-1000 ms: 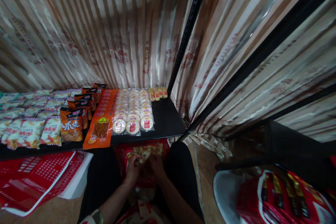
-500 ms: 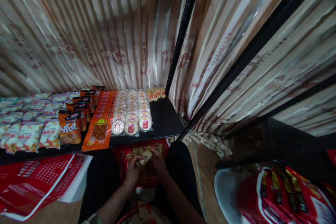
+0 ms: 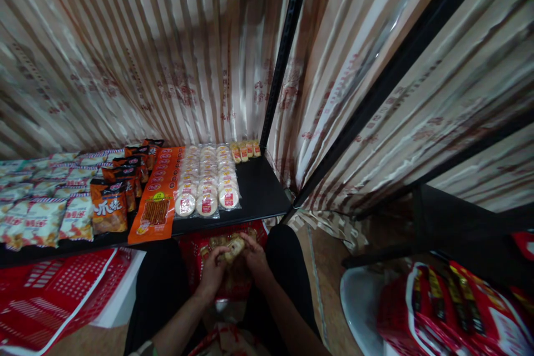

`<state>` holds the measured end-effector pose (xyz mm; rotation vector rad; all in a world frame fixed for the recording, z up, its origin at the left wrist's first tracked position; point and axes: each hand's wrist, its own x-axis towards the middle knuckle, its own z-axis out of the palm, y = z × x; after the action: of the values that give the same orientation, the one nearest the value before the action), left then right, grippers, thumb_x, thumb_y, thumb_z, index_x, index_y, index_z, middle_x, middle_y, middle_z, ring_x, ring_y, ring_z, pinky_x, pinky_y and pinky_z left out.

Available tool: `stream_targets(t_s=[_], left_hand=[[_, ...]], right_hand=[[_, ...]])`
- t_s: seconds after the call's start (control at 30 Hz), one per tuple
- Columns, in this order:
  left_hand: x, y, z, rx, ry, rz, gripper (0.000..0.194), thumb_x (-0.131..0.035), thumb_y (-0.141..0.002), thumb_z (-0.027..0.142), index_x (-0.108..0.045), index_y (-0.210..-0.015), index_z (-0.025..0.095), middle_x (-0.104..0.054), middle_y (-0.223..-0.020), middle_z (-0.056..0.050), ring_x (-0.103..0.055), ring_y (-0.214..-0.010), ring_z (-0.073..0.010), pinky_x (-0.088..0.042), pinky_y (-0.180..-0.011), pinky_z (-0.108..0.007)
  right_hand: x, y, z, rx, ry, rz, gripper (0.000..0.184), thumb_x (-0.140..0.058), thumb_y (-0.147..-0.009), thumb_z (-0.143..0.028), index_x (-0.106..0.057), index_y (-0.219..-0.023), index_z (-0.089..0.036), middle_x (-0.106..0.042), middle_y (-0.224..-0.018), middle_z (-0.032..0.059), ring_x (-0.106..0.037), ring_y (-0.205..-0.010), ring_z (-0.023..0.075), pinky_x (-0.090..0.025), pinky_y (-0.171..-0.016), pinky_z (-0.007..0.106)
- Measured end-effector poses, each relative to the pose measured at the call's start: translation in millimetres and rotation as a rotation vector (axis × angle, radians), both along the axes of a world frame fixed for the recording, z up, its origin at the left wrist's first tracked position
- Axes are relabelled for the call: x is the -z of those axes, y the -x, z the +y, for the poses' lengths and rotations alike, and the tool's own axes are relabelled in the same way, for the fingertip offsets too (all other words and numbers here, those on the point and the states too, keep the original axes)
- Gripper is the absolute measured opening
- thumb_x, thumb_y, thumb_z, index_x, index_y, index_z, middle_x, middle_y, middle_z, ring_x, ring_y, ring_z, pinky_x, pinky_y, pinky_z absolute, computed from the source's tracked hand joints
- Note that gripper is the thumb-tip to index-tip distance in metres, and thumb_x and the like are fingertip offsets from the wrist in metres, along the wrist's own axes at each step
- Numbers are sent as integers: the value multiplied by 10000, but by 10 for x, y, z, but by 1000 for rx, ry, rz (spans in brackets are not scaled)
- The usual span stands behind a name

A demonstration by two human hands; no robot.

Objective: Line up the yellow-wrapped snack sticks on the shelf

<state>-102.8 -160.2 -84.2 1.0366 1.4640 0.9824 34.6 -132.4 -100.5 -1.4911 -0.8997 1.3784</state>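
Note:
Between my knees, my left hand (image 3: 213, 270) and my right hand (image 3: 253, 256) both grip a small wrapped snack pack (image 3: 234, 248), yellowish and in clear film. The fingers of each hand close on opposite ends of it. Beneath them stands a red basket (image 3: 189, 245) holding several similar packs, partly hidden by my hands. On the black shelf (image 3: 267, 183) ahead, a short row of small yellow packs with red labels (image 3: 245, 151) lies at the back right. Left of that row are three columns of round white crackers in clear wrap (image 3: 207, 200).
Farther left on the shelf lie orange stick-snack packs (image 3: 156, 200), brown-orange bags (image 3: 109, 206) and white snack bags (image 3: 44, 219). Another red basket (image 3: 62, 283) sits at lower left. A black post (image 3: 287, 50) rises at the shelf corner. Red packages (image 3: 454, 300) are at lower right.
Both hands stay on the snack pack, which has turned slightly and shifted a little. The whole view has moved slightly; the shelf goods look unchanged.

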Motion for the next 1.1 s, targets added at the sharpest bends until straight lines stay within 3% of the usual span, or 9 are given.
stream_targets(t_s=[0.13, 0.3, 0.43, 0.6, 0.8, 1.1], left_hand=[[-124, -31, -10, -15, 42, -105, 299, -532, -566, 314, -595, -829, 186, -659, -856, -35, -595, -824, -199, -458, -727, -276], [-248, -59, -39, -11, 18, -166, 302, -578, -582, 372, -601, -822, 190, -654, -862, -25, -586, -847, -199, -447, -742, -270], [-220, -79, -46, 30, 45, -150, 410, -611, -618, 433, -579, -944, 187, -654, -881, -35, -593, -843, -195, -446, -736, -271], [-197, -124, -25, 55, 52, -116, 548, -671, -568, 449, -543, -1017, 161, -656, -912, -60, -601, -827, -202, -458, -734, -287], [-207, -153, -2, 62, 26, -48, 540, -553, -669, 536, -535, -1040, 143, -658, -874, -65, -597, -820, -200, -452, -724, -283], [-139, -140, 70, 49, 38, -131, 526, -582, -637, 567, -578, -954, 147, -636, -728, -25, -574, -652, -148, -437, -605, -242]], right_hand=[[-41, -38, 9, -30, 12, 113, 520, -500, -510, -192, -614, -1016, -157, -688, -914, 42, -630, -825, 198, -499, -722, 304], [-90, -92, 6, -59, 26, 91, 538, -512, -500, -164, -603, -1030, -168, -685, -847, 18, -621, -738, 172, -486, -633, 262], [-174, -121, 20, -43, 46, 50, 523, -504, -505, -175, -607, -1018, -163, -654, -649, -18, -576, -566, 137, -448, -530, 239], [-330, -148, 48, -36, 41, 44, 439, -494, -543, -211, -618, -961, -162, -617, -541, -29, -558, -502, 128, -435, -518, 238], [-448, -174, 88, -60, 10, 148, 355, -496, -490, -164, -619, -822, -191, -650, -689, -19, -565, -539, 112, -441, -530, 220], [-483, -207, 127, -106, 14, 147, 254, -598, -534, -210, -630, -786, -187, -656, -732, -7, -603, -606, 118, -455, -524, 210]])
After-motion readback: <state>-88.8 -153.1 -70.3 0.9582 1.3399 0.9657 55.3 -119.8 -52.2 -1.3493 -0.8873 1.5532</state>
